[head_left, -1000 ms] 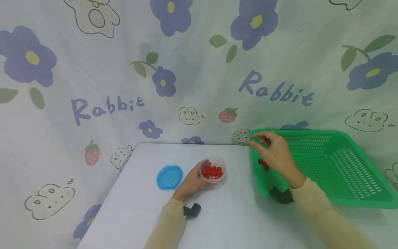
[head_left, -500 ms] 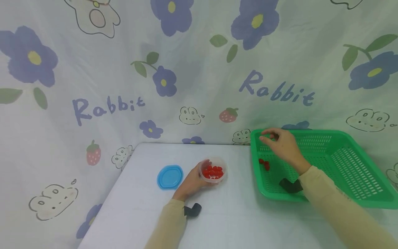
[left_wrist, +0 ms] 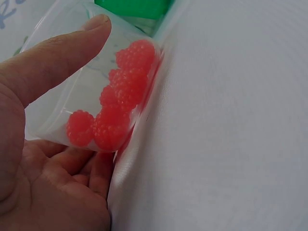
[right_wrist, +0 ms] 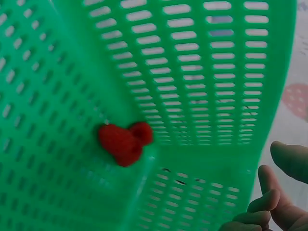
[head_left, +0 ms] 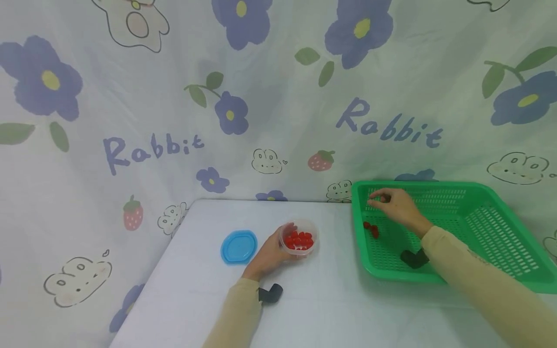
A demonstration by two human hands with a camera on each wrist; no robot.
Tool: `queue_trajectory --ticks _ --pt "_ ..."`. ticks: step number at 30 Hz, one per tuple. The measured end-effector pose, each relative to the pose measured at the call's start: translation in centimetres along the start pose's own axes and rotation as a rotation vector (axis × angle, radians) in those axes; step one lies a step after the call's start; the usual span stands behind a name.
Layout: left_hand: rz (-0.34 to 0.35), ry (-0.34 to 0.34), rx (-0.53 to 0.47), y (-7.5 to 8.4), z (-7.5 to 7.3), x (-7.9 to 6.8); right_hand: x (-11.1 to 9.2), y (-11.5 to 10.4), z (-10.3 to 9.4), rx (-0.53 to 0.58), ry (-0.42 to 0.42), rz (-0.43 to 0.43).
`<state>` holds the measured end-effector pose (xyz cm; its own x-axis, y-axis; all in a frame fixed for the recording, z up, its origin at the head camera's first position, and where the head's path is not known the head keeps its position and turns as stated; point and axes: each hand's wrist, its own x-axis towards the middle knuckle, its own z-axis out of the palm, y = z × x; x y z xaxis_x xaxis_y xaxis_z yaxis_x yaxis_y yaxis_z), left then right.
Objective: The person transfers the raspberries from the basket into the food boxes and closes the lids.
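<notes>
My left hand (head_left: 271, 253) grips a clear plastic container (left_wrist: 53, 103) standing on the white table, thumb along one side and fingers round the other. Inside it lie several red raspberries (left_wrist: 127, 86), seen through the wall in the left wrist view. My right hand (head_left: 397, 207) is over the left part of a green plastic basket (head_left: 452, 237), its thumb and index finger apart with nothing between them. Below that hand, a small cluster of raspberries (right_wrist: 120, 142) rests in a corner of the basket.
A blue lid (head_left: 239, 247) lies on the white table (head_left: 313, 309) left of the container. Behind the table hangs a cloth (head_left: 278, 106) printed with flowers and rabbits. The basket's raised rim (head_left: 359, 241) stands between the container and the basket's inside.
My right hand has moved right, from the basket's left rim to over its inside, and its fingers have drawn a little closer together. The left hand and container have stayed in place.
</notes>
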<state>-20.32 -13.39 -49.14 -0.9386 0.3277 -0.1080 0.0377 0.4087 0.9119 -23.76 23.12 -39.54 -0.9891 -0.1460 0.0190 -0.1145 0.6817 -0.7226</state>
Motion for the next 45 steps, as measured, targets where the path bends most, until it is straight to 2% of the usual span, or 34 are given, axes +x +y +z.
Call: queue_trajectory --ticks 9,22,30,39,45 --pt "0.004 0.001 0.002 -0.2 -0.1 0.2 0.7 1.5 0.3 0.127 -0.221 0.093" --pt "0.005 -0.003 0.005 -0.4 0.1 0.2 1.2 2.8 0.9 0.061 -0.382 0.147" --pt "0.014 -0.003 -0.006 -0.3 0.0 0.2 1.4 2.8 1.5 0.013 -0.418 0.134" --pt "0.009 -0.004 -0.001 -0.3 0.1 0.1 1.5 2.9 2.1 -0.024 -0.399 0.138" --pt "0.002 0.002 0.007 -0.4 -0.1 0.2 1.9 3.0 2.0 -0.009 -0.401 0.143"
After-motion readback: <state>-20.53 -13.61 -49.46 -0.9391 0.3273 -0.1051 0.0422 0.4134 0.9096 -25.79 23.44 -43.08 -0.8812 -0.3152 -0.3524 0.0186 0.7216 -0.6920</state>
